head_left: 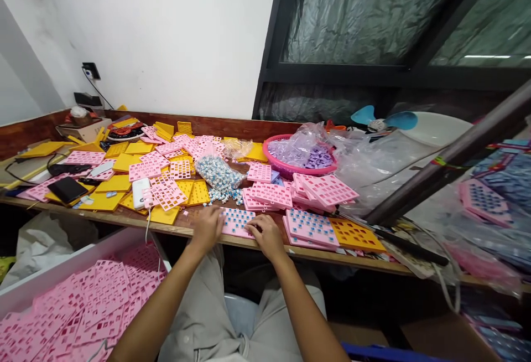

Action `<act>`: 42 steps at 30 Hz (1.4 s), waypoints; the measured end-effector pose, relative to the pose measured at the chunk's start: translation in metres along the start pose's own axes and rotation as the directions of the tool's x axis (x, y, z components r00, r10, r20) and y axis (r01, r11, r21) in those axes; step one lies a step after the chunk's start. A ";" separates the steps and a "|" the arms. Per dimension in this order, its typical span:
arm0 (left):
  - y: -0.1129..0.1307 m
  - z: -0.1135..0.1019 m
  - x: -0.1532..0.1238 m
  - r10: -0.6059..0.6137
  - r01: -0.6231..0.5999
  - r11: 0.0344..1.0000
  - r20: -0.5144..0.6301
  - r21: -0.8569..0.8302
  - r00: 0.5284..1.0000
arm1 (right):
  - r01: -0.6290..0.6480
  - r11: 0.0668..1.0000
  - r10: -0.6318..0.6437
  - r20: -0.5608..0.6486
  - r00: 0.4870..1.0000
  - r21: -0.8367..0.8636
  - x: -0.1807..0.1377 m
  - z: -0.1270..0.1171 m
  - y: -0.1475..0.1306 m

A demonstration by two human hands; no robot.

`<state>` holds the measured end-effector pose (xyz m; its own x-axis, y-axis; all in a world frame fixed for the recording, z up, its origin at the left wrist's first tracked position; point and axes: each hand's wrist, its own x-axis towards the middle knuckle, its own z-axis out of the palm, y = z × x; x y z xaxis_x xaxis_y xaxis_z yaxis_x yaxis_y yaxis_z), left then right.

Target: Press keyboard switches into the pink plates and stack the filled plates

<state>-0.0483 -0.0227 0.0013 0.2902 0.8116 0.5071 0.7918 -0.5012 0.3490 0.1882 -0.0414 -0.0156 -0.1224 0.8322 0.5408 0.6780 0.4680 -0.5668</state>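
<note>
A pink grid board (238,223) with rows of small blue-and-white pieces lies at the table's front edge, between my two hands. My left hand (206,228) is at its left end, fingers curled together over the edge; whatever they pinch is too small to make out. At the opposite end my right hand (267,234) has its thumb and fingers closed on the board's right edge. Just behind the board, loose blue-and-white pieces (226,196) spill from a clear plastic bag (218,170) full of the same pieces.
Filled pink boards (312,228) and a yellow board (357,234) lie to the right. Behind them are pink boards (269,195) and a pink basket (286,169) of purple pieces. Leftward are yellow boards (114,184), a power bank (141,192) and phone (67,189). A metal pole (435,168) slants at right.
</note>
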 end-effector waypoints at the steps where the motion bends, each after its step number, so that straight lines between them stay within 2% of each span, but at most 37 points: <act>1: -0.010 -0.004 0.009 -0.067 0.068 0.997 -0.024 0.030 0.997 | -0.001 1.000 0.001 0.011 1.000 0.009 0.000 -0.001 0.001; 3: -0.027 -0.009 0.027 -0.126 0.126 0.986 -0.003 0.106 0.992 | -0.006 0.999 0.004 0.053 0.999 0.045 0.000 -0.005 0.003; 6: -0.043 -0.009 0.044 -0.137 0.112 0.974 0.115 0.199 0.984 | -0.031 0.993 0.018 0.115 0.993 0.113 0.000 -0.009 0.005; 8: -0.047 -0.004 0.047 -0.130 0.093 0.971 0.161 0.222 0.978 | -0.045 0.991 0.032 0.103 0.994 0.129 0.000 -0.010 0.006; 11: -0.048 0.005 0.044 -0.127 0.090 0.973 0.165 0.215 0.978 | -0.044 0.992 0.037 0.056 0.998 0.116 0.000 -0.008 0.004; 16: -0.049 0.010 0.041 -0.161 0.140 0.979 0.145 0.145 0.976 | -0.023 0.998 0.017 0.093 0.996 0.065 0.001 -0.008 0.001; 19: -0.048 0.007 0.040 -0.150 0.133 0.985 0.160 0.112 0.976 | -0.018 0.999 0.016 0.064 0.998 0.028 0.001 -0.007 0.001; 23: -0.045 -0.002 0.036 -0.200 0.179 0.976 0.182 0.124 0.963 | 0.019 0.998 -0.020 -0.007 1.000 -0.064 -0.004 -0.003 -0.002; 27: -0.036 -0.013 0.030 -0.233 0.221 0.971 0.168 0.087 0.958 | 0.084 0.969 -0.078 0.035 0.996 -0.231 -0.016 -0.003 -0.011; 29: -0.025 -0.016 0.027 -0.180 0.188 0.982 0.143 -0.038 0.973 | 0.118 0.954 -0.099 0.081 0.992 -0.277 -0.021 -0.006 -0.016; 32: 0.000 -0.012 0.024 -0.017 0.055 0.945 0.120 -0.321 0.993 | 0.149 0.957 -0.118 0.136 0.984 -0.250 -0.023 -0.011 -0.019; 35: 0.029 0.004 0.019 0.151 -0.056 0.864 0.151 -0.500 0.977 | 0.079 0.989 -0.071 0.064 0.995 -0.123 -0.020 -0.016 -0.016; 37: 0.045 0.018 0.016 0.230 -0.093 0.839 0.195 -0.536 0.953 | -0.016 1.000 0.015 -0.069 0.998 -0.010 -0.019 -0.018 -0.012; 39: 0.055 0.031 0.014 0.284 -0.130 0.844 0.229 -0.520 0.931 | -0.094 0.991 0.110 -0.182 0.977 0.097 -0.019 -0.019 -0.008; 42: 0.062 0.042 0.016 0.338 -0.192 0.866 0.257 -0.462 0.906 | -0.135 0.973 0.176 -0.227 0.958 0.185 -0.020 -0.019 -0.005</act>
<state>0.0278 -0.0280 -0.0020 0.6683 0.6429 0.3743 0.3818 -0.7283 0.5690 0.2011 -0.0656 -0.0121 0.1666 0.8120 0.5594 0.5428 0.3981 -0.7395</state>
